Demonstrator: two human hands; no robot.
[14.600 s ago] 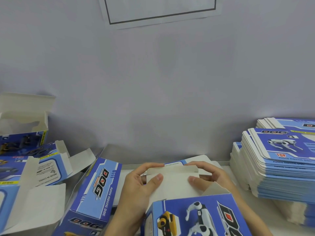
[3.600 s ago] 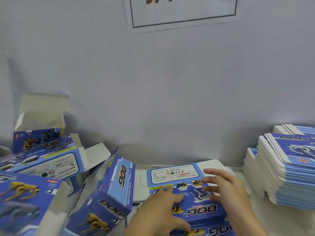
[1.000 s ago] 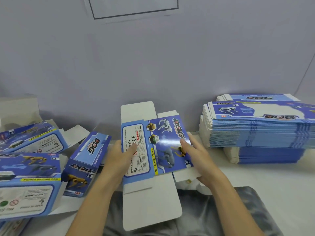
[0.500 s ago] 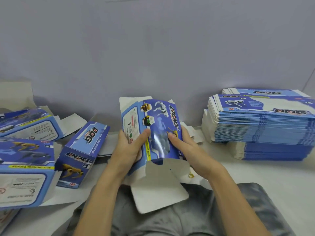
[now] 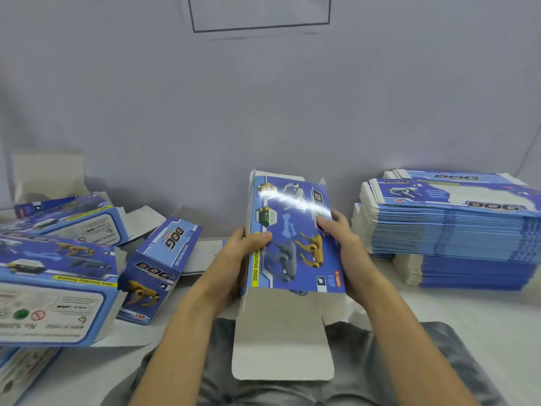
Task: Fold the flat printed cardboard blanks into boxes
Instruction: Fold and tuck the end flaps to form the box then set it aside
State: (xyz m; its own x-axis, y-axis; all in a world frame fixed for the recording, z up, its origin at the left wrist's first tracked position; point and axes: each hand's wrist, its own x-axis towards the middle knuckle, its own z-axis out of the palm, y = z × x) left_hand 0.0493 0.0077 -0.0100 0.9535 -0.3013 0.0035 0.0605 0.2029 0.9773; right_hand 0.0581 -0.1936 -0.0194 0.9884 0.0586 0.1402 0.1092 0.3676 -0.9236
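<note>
- Looks like the squaring-up step to me: one blank (image 5: 294, 235) is held up over the lap, just in front of the table (image 5: 483, 312) edge, printed dog panel facing the camera.
- Left hand (image 5: 244, 249) grips the left edge, thumb lying on the printed face, the other fingers hidden behind the card.
- Right hand (image 5: 339, 235) clasps the right edge, fingers curled round it near the top.
- Bottom flap (image 5: 282, 338) hangs down open and white, and small flaps poke up at the top, so neither end is closed yet.
- Can't really tell how far the sleeve has popped into a tube; only the front panel shows.
- Next move, my guess: push the two side edges toward each other until the sleeve goes square, then tuck the side flaps and fold that long bottom flap in.
- Stack of flat blanks (image 5: 450, 218) sits on the table to the right, lots left to do.
- Folded boxes (image 5: 158, 268) are piled on the left, some with lids open.
</note>
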